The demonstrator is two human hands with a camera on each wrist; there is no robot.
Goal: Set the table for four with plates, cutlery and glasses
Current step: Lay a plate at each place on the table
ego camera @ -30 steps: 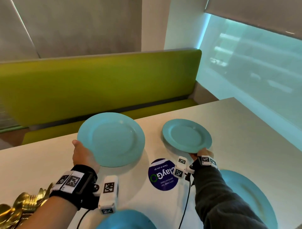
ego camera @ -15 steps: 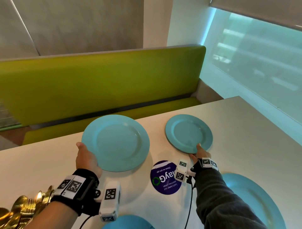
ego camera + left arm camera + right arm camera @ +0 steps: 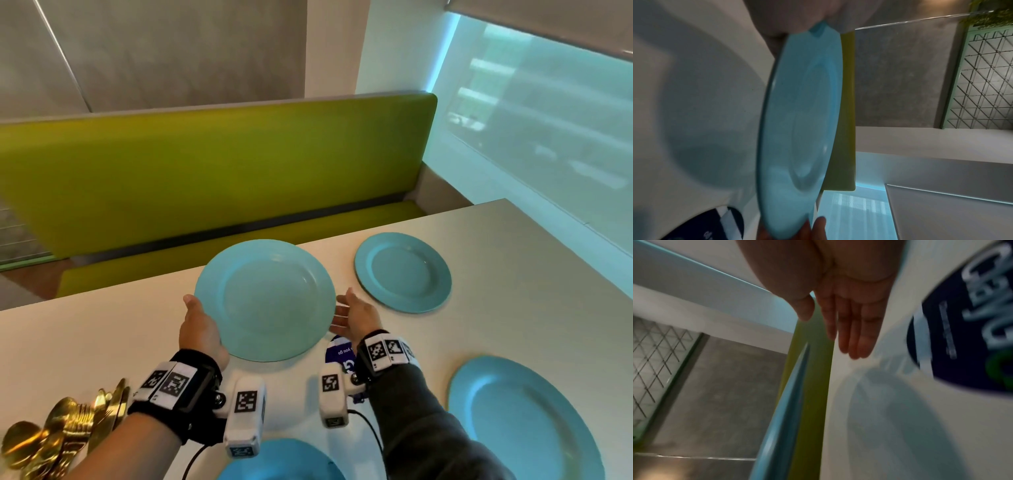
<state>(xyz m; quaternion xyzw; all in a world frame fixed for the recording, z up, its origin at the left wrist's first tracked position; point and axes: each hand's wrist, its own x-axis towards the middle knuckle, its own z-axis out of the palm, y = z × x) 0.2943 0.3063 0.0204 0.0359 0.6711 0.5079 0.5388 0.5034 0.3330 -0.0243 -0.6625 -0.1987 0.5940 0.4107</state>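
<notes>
My left hand (image 3: 200, 329) grips the left rim of a large turquoise plate (image 3: 265, 299), held above the white table (image 3: 513, 294). In the left wrist view that plate (image 3: 797, 129) shows edge-on with my thumb over its rim. My right hand (image 3: 352, 317) is open with straight fingers (image 3: 855, 331) just at the plate's right edge (image 3: 785, 410); contact cannot be told. A smaller turquoise plate (image 3: 402, 272) lies flat at the far right. Two more plates lie near me, one at right (image 3: 524, 421), one at the bottom edge (image 3: 281, 460). Gold cutlery (image 3: 51, 435) is piled at the bottom left.
A round dark blue sticker (image 3: 340, 356) is stuck to the table between the plates. A green bench (image 3: 205, 164) runs along the table's far side, and a frosted window (image 3: 548, 137) lies to the right.
My right hand has let go of the smaller plate, left flat on the table, and moved left to the large plate's right edge. My left hand carried the large plate slightly right.
</notes>
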